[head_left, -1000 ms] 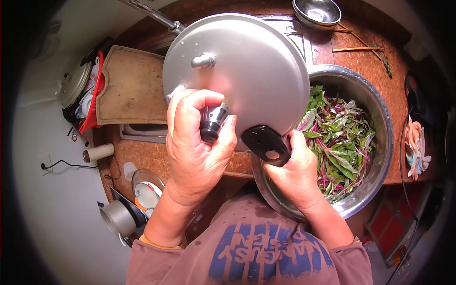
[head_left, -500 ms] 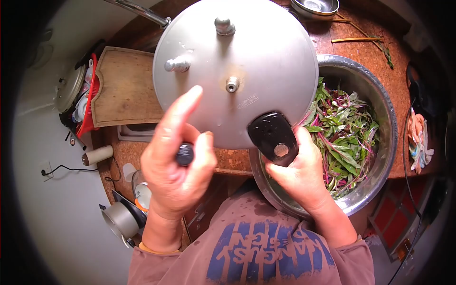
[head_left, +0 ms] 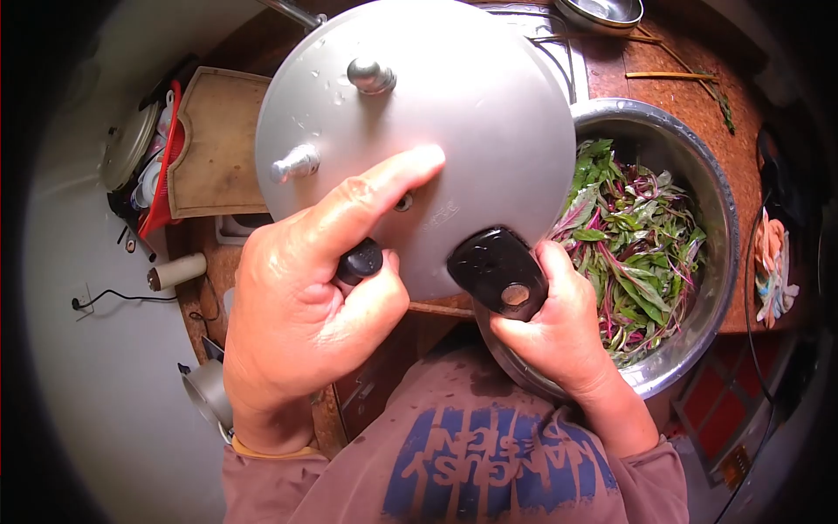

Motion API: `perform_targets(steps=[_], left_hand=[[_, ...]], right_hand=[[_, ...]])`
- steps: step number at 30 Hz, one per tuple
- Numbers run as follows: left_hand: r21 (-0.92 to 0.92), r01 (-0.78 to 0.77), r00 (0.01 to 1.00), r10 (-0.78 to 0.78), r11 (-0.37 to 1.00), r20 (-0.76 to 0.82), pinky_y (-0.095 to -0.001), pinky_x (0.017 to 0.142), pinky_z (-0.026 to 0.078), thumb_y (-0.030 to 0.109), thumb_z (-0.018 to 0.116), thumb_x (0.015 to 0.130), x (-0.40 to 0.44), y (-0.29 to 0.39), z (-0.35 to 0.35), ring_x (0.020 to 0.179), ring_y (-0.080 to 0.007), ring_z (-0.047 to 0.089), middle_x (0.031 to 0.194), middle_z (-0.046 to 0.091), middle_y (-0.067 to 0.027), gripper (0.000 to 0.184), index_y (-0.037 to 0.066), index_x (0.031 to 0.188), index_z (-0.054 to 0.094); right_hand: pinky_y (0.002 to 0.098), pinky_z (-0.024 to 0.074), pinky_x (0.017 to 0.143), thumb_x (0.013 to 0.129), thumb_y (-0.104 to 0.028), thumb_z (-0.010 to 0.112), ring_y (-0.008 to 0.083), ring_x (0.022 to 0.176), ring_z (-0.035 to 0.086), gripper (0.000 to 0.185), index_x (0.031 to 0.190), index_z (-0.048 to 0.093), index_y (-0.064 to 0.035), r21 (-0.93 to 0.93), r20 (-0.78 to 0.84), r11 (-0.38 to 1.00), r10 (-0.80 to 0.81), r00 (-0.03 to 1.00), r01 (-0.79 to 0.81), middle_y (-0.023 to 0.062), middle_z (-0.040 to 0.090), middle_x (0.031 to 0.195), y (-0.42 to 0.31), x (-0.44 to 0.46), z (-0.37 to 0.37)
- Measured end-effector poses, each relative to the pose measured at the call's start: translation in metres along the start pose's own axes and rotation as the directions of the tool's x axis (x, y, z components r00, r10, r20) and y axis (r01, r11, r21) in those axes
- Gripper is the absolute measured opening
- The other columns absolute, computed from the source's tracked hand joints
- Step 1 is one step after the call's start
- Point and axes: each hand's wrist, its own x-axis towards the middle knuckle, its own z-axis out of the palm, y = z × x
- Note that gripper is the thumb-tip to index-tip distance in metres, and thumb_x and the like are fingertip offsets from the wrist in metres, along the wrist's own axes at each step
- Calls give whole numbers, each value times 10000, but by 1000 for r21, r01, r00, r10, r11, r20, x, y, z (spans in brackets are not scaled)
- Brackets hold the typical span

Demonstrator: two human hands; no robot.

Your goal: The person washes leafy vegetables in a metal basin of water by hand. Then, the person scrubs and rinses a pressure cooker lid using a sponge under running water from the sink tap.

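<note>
A round silver pressure cooker lid (head_left: 489, 105) fills the upper middle, above the counter. My right hand (head_left: 563, 327) grips its black handle (head_left: 497, 266) at the near right edge. Over the near left part of the lid is my left hand (head_left: 301, 297), index finger stretched out across it. Thumb and curled fingers pinch a small pressure regulator weight with a black cap (head_left: 360, 260). On the lid stand two metal valves, one upper (head_left: 371, 76) and one left (head_left: 297, 163). The central vent pipe (head_left: 404, 203) is mostly hidden by my index finger.
At right a steel basin (head_left: 723, 218) holds leafy greens (head_left: 633, 271) with purple stems. A wooden cutting board (head_left: 218, 140) and a red basket (head_left: 168, 188) lie left. Metal bowls (head_left: 602, 10) stand at the back. A cloth (head_left: 772, 271) rests right; a pot (head_left: 208, 389) sits lower left.
My left hand has moved up and right with the weight, its index finger now covering most of the vent pipe. The lid has turned slightly and shifted left.
</note>
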Motion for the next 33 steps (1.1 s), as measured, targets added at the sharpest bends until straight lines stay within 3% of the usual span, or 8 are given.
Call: perform_targets(steps=[4, 6, 9, 14, 19, 22, 28, 33], left_hand=[[-57, 39, 995, -44, 998, -86, -162, 609, 354, -70, 566, 774, 1, -5, 10, 596, -29, 411, 927, 639, -58, 528, -24, 1300, 560], [-194, -37, 979, -3, 980, -203, -209, 601, 466, -65, 569, 855, -9, -17, 12, 652, -62, 567, 978, 651, -65, 406, 0, 1255, 566], [-336, -130, 900, -31, 933, -435, -201, 656, 455, 19, 559, 935, -20, -40, 23, 707, -67, 534, 835, 573, -18, 236, -11, 1168, 545], [-482, 129, 826, -363, 867, -432, -206, 609, 419, 119, 608, 951, -43, -115, 25, 698, -40, 505, 788, 544, 28, 136, 20, 1035, 567], [-299, 431, 742, -523, 851, -420, -249, 565, 430, 148, 634, 932, -85, -201, 46, 613, -59, 495, 683, 552, -4, 126, 28, 910, 602], [250, 339, 843, -175, 907, -508, -394, 673, 513, 196, 695, 862, -105, -210, 54, 740, -277, 619, 844, 588, -128, 283, 25, 1074, 621], [487, 607, 795, -495, 629, -352, -463, 719, 537, 341, 794, 746, -119, -197, 83, 833, -366, 634, 1116, 489, -163, 746, 112, 1372, 460], [510, 598, 800, -496, 618, -336, -451, 825, 531, 168, 710, 808, -129, -208, 79, 999, -396, 625, 1267, 507, -210, 672, 141, 1415, 424]], right_hand=[[298, 506, 708, 681, -48, 763, 157, 786, 642, 397, 1015, 553, -8, -16, -6, 1000, 25, 1000, -25, 101, 657, 872, 4, 0, 4], [298, 503, 733, 686, -51, 767, 147, 815, 630, 419, 1047, 558, -6, -4, 2, 997, 76, 997, -76, 88, 655, 901, 3, 2, 3], [323, 508, 758, 691, -81, 774, 185, 846, 636, 450, 1075, 555, -2, 77, -12, 991, 114, 993, -113, 104, 656, 933, 2, 4, 2], [367, 520, 769, 682, -148, 801, 265, 841, 659, 482, 1065, 547, -1, 127, -48, 984, 134, 990, -127, 147, 660, 919, 11, 6, 5], [327, 498, 788, 730, -134, 795, 185, 846, 609, 442, 1069, 547, 5, 186, 4, 966, 179, 984, -177, 107, 636, 935, 8, 9, 3], [326, 495, 805, 758, -116, 787, 169, 857, 597, 436, 1092, 535, 8, 257, 61, 939, 219, 974, -228, 74, 625, 941, 7, 11, 5], [247, 482, 594, 817, -54, 741, 89, 676, 558, 408, 1108, 461, 9, 457, 203, 829, 254, 946, -321, 52, 594, 900, -5, 18, 9], [219, 447, 511, 826, -53, 732, 67, 612, 534, 430, 1124, 427, 5, 432, 239, 828, 276, 931, -356, 51, 587, 878, -7, 20, 6]])
